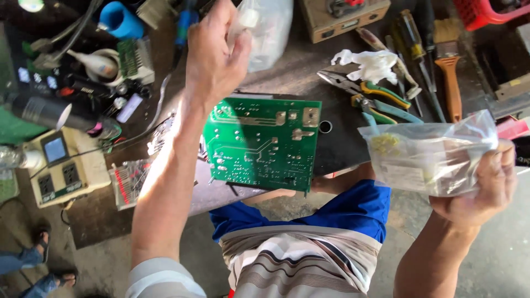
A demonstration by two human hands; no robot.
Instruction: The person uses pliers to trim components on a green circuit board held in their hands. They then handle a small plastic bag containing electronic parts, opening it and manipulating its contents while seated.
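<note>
Clear plastic is the material of the nearest held item: a small zip bag (430, 157) with yellowish parts and a paper label inside, gripped along its right edge by the right hand (488, 190), fingers curled shut on the film so that it hangs flat and its contents show through.

Green circuit board (260, 144), solder side up, lies at the near edge of the dark workbench (337, 72), just beside the bag and above the person's lap; turned this way its traces and joints are exposed for work.

Left hand (212, 52) is raised over the far half of the bench, fingertips closed in a pinch on a second clear bag (270, 27) with a small white piece at its top; what else the bag holds cannot be told.

Right of the board: green-handled pliers (367, 91), a crumpled white wad (370, 63), screwdrivers (411, 38) and an orange-handled brush (450, 77), laid side by side, handles mostly toward the person, within reach.

Left of the board: a beige meter box (63, 165) with sockets, a strip of taped resistors (130, 179), tangled leads, and a blue cup (121, 19) farthest back.
</note>
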